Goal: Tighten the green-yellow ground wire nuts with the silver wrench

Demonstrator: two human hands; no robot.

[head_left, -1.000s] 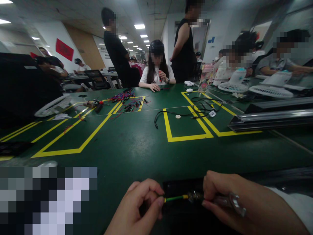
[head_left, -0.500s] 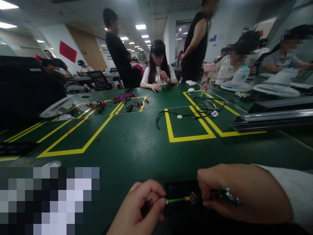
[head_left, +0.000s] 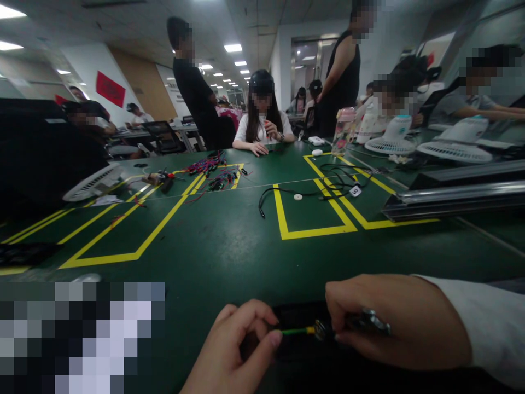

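Observation:
My left hand is at the lower middle, thumb and forefinger pinched on a thin green-and-yellow wire. From those fingertips the wire runs right to a small dark part with shiny metal. My right hand is closed, its fingertips gripping beside that part. Another piece of shiny metal sticks out between its thumb and fingers; whether it belongs to the same piece I cannot tell. Beneath both hands lies a black surface.
The green table carries yellow tape outlines. Black cables and a white disc lie ahead. Red and dark wires are piled farther left. Metal rails lie right, near white fans. A person sits opposite.
The whole view has shifted slightly. Both hands keep their hold on the wire and the dark part, with the gap between them slightly smaller.

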